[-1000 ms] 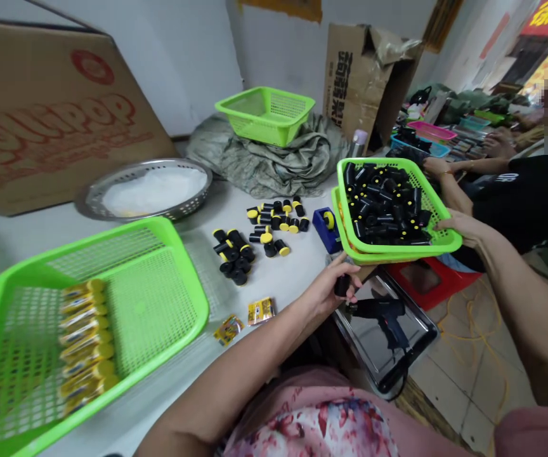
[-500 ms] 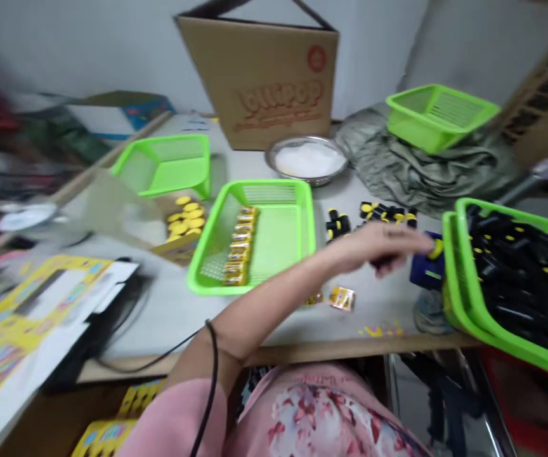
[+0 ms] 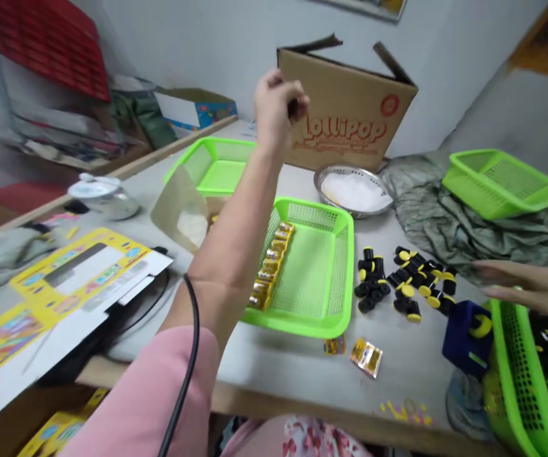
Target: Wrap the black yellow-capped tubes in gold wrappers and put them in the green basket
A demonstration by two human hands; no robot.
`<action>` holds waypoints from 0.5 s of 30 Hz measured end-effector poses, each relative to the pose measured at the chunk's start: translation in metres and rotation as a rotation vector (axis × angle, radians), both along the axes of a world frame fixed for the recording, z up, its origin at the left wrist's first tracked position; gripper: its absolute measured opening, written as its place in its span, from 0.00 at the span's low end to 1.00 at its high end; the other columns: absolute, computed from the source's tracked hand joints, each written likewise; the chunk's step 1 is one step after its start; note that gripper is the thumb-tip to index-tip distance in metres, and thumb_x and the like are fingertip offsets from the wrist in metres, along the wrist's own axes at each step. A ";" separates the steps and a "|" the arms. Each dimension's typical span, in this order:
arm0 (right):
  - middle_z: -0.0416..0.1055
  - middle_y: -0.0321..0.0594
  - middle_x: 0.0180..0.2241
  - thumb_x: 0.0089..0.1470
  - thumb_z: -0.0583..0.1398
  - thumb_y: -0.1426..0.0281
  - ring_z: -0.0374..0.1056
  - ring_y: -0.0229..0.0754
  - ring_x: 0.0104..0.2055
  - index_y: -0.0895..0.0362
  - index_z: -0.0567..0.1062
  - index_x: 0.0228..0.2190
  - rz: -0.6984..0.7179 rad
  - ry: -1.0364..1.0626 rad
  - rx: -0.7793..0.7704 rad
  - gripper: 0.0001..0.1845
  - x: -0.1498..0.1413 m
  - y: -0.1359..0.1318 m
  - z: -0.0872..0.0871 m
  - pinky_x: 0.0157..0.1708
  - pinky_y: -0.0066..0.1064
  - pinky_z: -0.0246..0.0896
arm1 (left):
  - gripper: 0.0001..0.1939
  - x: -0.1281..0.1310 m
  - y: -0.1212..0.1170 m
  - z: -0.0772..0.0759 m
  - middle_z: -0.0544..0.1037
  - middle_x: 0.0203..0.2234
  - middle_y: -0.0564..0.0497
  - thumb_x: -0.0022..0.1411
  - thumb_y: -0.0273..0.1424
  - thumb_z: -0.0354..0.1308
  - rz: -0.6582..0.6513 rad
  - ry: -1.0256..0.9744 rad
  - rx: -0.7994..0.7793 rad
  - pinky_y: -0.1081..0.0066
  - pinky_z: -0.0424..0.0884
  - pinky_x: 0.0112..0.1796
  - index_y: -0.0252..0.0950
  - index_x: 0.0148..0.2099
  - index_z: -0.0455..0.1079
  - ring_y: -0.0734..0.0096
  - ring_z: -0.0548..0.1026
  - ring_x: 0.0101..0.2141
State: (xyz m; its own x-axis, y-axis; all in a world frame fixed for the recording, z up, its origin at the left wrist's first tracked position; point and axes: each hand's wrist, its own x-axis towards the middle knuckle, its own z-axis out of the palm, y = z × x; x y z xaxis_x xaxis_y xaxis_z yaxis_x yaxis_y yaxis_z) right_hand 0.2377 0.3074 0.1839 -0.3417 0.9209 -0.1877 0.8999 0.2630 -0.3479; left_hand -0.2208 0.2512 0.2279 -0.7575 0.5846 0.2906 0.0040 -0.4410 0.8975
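Our left hand [image 3: 278, 108] is raised before the carton [image 3: 350, 111], fingers [image 3: 288, 95] curled closed; our right hand [image 3: 531, 284], fingers [image 3: 497, 273] open, hovers near the blue dispenser [image 3: 464, 339].

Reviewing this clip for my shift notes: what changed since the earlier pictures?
The left hand rose from beside the heat gun tray, curled, up toward the Lollipop carton. The right hand left the green basket rim and hovers open above it. The yellow-capped black cylinders stayed in place.

A small packing workshop — a lollipop carton [image 3: 350, 124], green mesh baskets [image 3: 343, 273], a long worktable [image 3: 407, 381].
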 end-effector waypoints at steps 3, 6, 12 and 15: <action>0.77 0.47 0.50 0.47 0.63 0.58 0.74 0.52 0.51 0.44 0.79 0.44 0.358 -0.182 0.027 0.20 -0.095 0.022 -0.003 0.54 0.41 0.65 | 0.14 0.011 0.035 -0.037 0.65 0.15 0.62 0.49 0.13 0.57 -0.111 0.107 -0.169 0.74 0.68 0.28 0.31 0.38 0.69 0.80 0.66 0.17; 0.75 0.44 0.53 0.58 0.55 0.67 0.70 0.48 0.57 0.55 0.77 0.49 0.439 -0.229 0.202 0.19 -0.192 0.058 -0.031 0.59 0.36 0.61 | 0.07 0.022 0.061 -0.083 0.68 0.16 0.57 0.47 0.18 0.59 -0.248 0.482 -0.593 0.69 0.70 0.29 0.32 0.31 0.73 0.75 0.69 0.19; 0.68 0.46 0.58 0.62 0.59 0.67 0.65 0.48 0.59 0.56 0.72 0.53 0.354 -0.289 0.287 0.18 -0.276 0.118 -0.089 0.58 0.44 0.61 | 0.09 0.018 0.089 -0.137 0.76 0.22 0.53 0.41 0.18 0.61 -0.294 0.663 -0.699 0.68 0.71 0.41 0.36 0.25 0.75 0.64 0.76 0.33; 0.69 0.45 0.53 0.61 0.60 0.62 0.69 0.47 0.51 0.58 0.70 0.51 0.266 -0.323 0.284 0.20 -0.278 0.135 -0.099 0.50 0.48 0.68 | 0.06 0.018 0.099 -0.147 0.79 0.25 0.51 0.45 0.23 0.62 -0.293 0.692 -0.725 0.68 0.70 0.41 0.35 0.29 0.77 0.63 0.76 0.34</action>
State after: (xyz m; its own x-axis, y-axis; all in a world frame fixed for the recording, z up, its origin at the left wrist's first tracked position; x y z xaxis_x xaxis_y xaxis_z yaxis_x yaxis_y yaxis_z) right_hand -0.0399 0.4427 0.0850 -0.5377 0.8396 -0.0772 0.8385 0.5420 0.0555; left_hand -0.2028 0.3500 0.0804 -0.3594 0.9263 0.1129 0.5981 0.1357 0.7899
